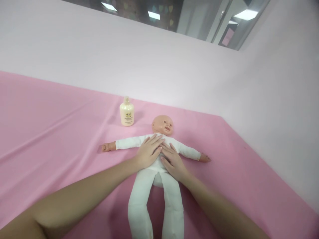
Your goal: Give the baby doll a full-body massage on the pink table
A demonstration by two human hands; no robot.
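A baby doll [154,196] in a white soft suit lies on its back on a pink sheet [50,132], arms spread, head pointing away from me. My left hand [148,152] rests flat on the doll's chest, fingers spread and pointing toward its head. My right hand [173,161] lies flat on the doll's belly beside it, fingertips touching the left hand. Neither hand grips anything. A cream lotion bottle [127,112] stands upright beyond the doll's right arm, apart from both hands.
The pink sheet covers the whole surface and ends at pale pink walls [174,66] behind and to the right. A window strip [174,16] runs along the top of the wall.
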